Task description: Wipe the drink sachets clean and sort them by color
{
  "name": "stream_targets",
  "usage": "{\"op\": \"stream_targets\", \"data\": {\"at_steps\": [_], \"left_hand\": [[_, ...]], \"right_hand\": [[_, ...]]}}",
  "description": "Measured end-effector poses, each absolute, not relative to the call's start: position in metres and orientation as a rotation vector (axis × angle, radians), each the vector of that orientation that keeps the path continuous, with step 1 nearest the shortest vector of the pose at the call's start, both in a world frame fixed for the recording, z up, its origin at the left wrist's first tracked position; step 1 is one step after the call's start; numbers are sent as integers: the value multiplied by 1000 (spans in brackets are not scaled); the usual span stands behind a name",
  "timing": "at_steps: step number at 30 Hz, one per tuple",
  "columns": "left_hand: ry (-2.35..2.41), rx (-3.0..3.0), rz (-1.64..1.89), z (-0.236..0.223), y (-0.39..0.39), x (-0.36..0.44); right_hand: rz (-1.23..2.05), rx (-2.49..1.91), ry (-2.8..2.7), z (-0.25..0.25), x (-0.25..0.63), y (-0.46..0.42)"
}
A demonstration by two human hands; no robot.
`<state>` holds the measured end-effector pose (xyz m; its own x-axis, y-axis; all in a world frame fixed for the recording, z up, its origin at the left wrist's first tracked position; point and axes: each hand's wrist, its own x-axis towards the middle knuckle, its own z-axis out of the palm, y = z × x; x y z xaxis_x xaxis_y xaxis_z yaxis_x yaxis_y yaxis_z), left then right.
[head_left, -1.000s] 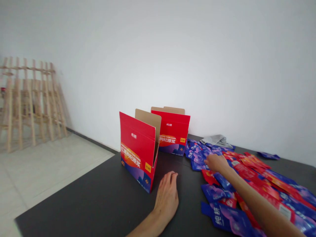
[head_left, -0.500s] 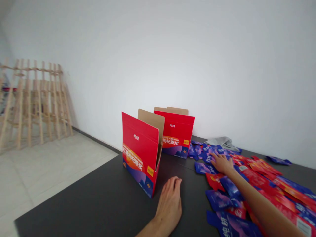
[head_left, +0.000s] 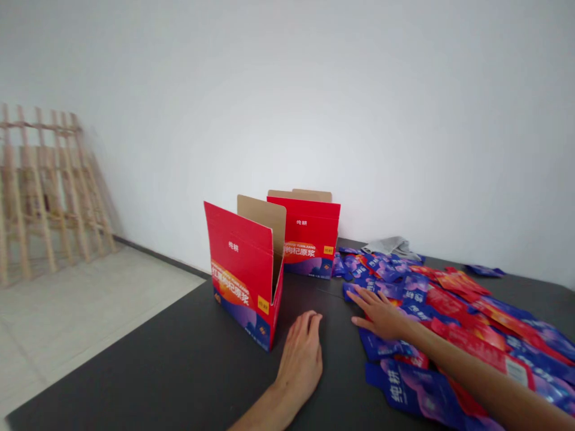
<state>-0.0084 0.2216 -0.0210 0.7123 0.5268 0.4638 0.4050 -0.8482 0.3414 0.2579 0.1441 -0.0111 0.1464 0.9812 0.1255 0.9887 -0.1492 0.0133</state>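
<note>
My left hand (head_left: 300, 356) rests on the dark table with its fingers stretched forward, holding nothing. Just beyond its fingertips, to the left, stands an open-topped red and blue carton (head_left: 240, 269) with its flaps up. My right hand (head_left: 377, 311) reaches over the heap of pouches, fingers spread and palm down. Beneath and around it lie blue pouches (head_left: 415, 386) with white lettering; nothing is gripped. Red pouches (head_left: 460, 281) are mixed in farther right, partly behind my right forearm.
A second red carton (head_left: 309, 230) stands behind the first, near the white wall. A grey cloth (head_left: 390, 245) lies past the pouches, and one blue pouch (head_left: 485, 270) sits apart at the back right. Wooden racks (head_left: 49, 191) lean at the far left on the pale floor (head_left: 90, 299).
My right hand has drawn back towards me over the pouches and its fingers have spread. The view has turned slightly right. My left hand stays beside the near carton.
</note>
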Motion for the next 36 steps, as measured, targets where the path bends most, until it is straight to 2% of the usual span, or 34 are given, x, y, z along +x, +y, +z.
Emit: {"op": "stream_targets", "data": {"at_steps": [3, 7, 11, 17, 23, 28, 32, 36], "left_hand": [[723, 2724, 849, -19, 221, -9], [698, 2740, 848, -18, 223, -9], [666, 2756, 877, -22, 227, -7], [657, 2759, 885, -25, 229, -5], [643, 2778, 829, -22, 231, -5], [624, 2790, 819, -24, 233, -5], [627, 2783, 822, -25, 234, -5], [625, 2782, 825, -26, 234, -5]], "right_hand": [[-245, -2345, -1949, -10, 261, 124], [-114, -2321, -1914, 29, 269, 106], [-49, -2286, -1887, 55, 234, 71], [226, -2047, -2127, 18, 167, -3], [-113, -2205, -1935, -1, 211, 9], [-182, -2336, -1569, 1, 229, 22], [-245, -2379, -1409, 12, 244, 20], [-514, -2518, -1142, 43, 287, -12]]}}
